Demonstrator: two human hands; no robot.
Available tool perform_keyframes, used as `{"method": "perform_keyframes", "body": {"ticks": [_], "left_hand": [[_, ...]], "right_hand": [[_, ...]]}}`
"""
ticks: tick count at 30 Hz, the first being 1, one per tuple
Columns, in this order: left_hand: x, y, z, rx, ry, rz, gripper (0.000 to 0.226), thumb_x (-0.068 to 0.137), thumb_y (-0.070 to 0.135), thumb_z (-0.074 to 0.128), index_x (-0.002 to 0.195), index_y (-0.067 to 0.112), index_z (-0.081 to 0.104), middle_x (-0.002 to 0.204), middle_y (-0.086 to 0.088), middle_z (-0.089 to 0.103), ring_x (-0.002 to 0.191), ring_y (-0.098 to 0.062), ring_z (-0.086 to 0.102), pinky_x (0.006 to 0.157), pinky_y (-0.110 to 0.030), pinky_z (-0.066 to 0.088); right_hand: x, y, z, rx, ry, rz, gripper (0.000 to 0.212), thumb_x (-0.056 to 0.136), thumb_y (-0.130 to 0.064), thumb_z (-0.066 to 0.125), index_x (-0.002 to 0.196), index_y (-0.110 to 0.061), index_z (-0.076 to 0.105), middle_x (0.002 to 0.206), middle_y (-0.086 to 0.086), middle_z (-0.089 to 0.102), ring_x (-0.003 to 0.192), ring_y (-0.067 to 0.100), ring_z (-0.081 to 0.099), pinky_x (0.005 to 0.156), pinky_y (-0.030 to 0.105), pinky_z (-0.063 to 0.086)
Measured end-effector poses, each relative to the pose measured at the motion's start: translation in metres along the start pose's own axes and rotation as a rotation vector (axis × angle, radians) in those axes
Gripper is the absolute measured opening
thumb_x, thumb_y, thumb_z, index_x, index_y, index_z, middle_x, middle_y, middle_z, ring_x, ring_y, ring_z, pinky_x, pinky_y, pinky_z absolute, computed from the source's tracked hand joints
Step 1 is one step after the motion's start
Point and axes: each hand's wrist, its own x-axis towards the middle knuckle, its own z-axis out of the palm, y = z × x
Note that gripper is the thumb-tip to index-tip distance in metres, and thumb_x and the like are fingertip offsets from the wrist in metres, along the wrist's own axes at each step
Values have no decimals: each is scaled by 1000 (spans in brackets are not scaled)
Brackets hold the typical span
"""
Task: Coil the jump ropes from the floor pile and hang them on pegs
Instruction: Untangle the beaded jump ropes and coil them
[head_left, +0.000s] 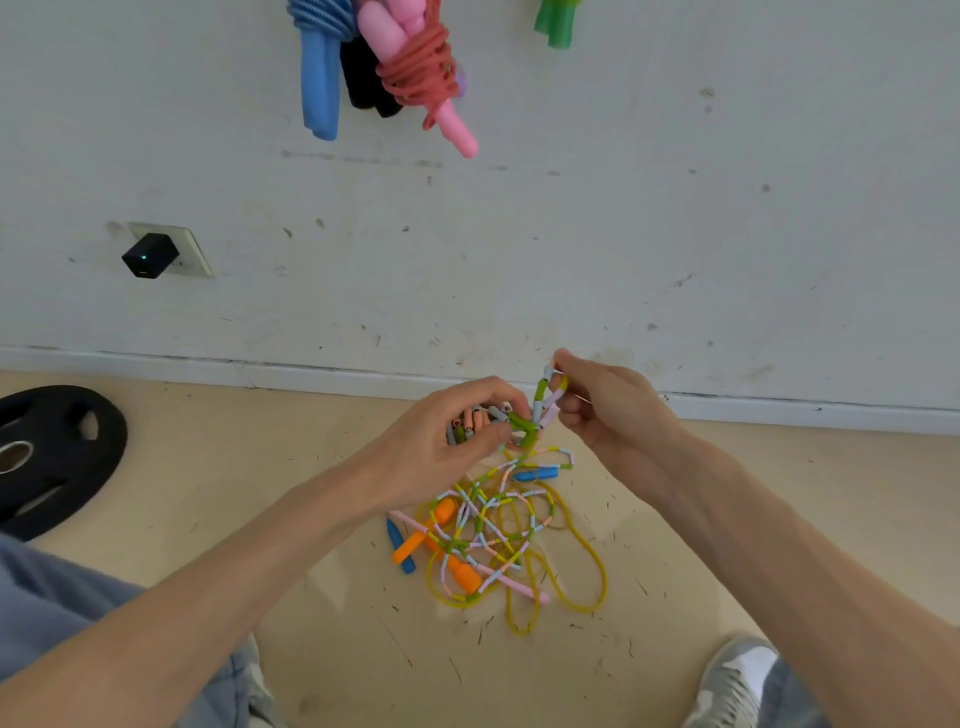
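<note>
A tangled pile of jump ropes (493, 540) lies on the floor: a multicoloured beaded rope, a yellow cord (587, 551), orange handles (457, 566) and blue handles (400, 545). My left hand (447, 431) is shut on a bunched coil of the beaded rope (540, 400), held above the pile. Just to its right, my right hand (592, 410) pinches a loop of the same rope. The rope's free length trails down into the pile. Coiled ropes hang on the wall above: a blue one (319, 62), a red one with pink handles (421, 73), and a green one (556, 23).
A black weight plate (52, 457) lies on the floor at the left. A black charger (150, 254) sits in a wall socket. My grey shoe (732, 686) is at the lower right, my trouser leg at the lower left. The white wall meets the floor just behind my hands.
</note>
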Motion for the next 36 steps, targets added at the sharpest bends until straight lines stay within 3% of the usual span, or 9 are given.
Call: {"method": "perform_keyframes", "body": {"ticks": [6, 10, 16, 19, 21, 24, 28, 32, 36], "left_hand": [[-4, 0, -5, -76, 153, -119, 15, 102, 21, 63, 101, 35, 68, 118, 0, 58, 103, -16, 63, 85, -36, 54], [-3, 4, -7, -210, 179, -193, 10, 102, 23, 63, 103, 31, 69, 116, 0, 64, 82, -10, 70, 67, -20, 52], [-3, 8, -7, -268, 238, -311, 47, 83, 79, 60, 117, 46, 59, 112, 14, 71, 98, -7, 71, 72, -31, 57], [-3, 5, -7, -337, 269, -411, 63, 68, 90, 60, 120, 57, 54, 110, 4, 77, 100, -20, 73, 85, -43, 59], [-3, 5, -10, -333, 184, -451, 57, 69, 91, 60, 111, 53, 68, 101, 1, 79, 97, -21, 75, 89, -45, 59], [-4, 9, -10, -394, 48, -469, 53, 73, 76, 69, 100, 33, 82, 82, 4, 78, 70, -6, 71, 71, -27, 57], [-1, 11, -16, -415, -11, -434, 46, 71, 57, 81, 102, 23, 82, 85, -1, 78, 69, -10, 71, 61, -19, 54], [3, 8, -17, -339, -16, -469, 55, 65, 60, 87, 99, 20, 72, 94, -5, 80, 72, -18, 72, 61, -23, 56], [0, 2, -10, -254, -1, -529, 52, 74, 60, 83, 104, 21, 67, 90, 1, 80, 66, -11, 66, 57, -19, 52]], "right_hand": [[-5, -9, 1, -72, -260, 6, 35, 83, -35, 78, 107, -9, 80, 93, 0, 72, 72, 9, 60, 70, 19, 52], [-11, -10, 4, -261, -287, -166, 28, 89, -35, 76, 108, -14, 81, 104, 5, 80, 92, 10, 71, 76, 17, 54], [-18, -9, 12, -291, -179, -391, 17, 95, -16, 73, 107, -5, 77, 94, 15, 80, 85, 18, 76, 79, 23, 59], [-25, -4, 19, -338, -177, -487, 14, 95, -6, 71, 106, 1, 74, 89, 21, 77, 77, 21, 74, 72, 26, 60], [-27, 0, 24, -360, -150, -512, 11, 95, -4, 71, 104, 1, 75, 86, 18, 78, 73, 18, 74, 67, 24, 59], [-27, 2, 26, -362, -119, -493, 8, 95, -7, 72, 101, -3, 77, 78, 8, 77, 65, 10, 69, 62, 19, 54], [-28, 2, 25, -341, -117, -466, 10, 97, -11, 71, 97, -2, 76, 77, 7, 75, 65, 11, 65, 62, 21, 52], [-28, -3, 26, -373, -133, -547, 8, 96, -9, 72, 97, -2, 75, 93, 10, 77, 77, 11, 70, 76, 23, 56], [-25, -11, 22, -282, -90, -543, 8, 95, -7, 72, 100, -3, 76, 82, 6, 74, 77, 13, 71, 74, 22, 56]]}}
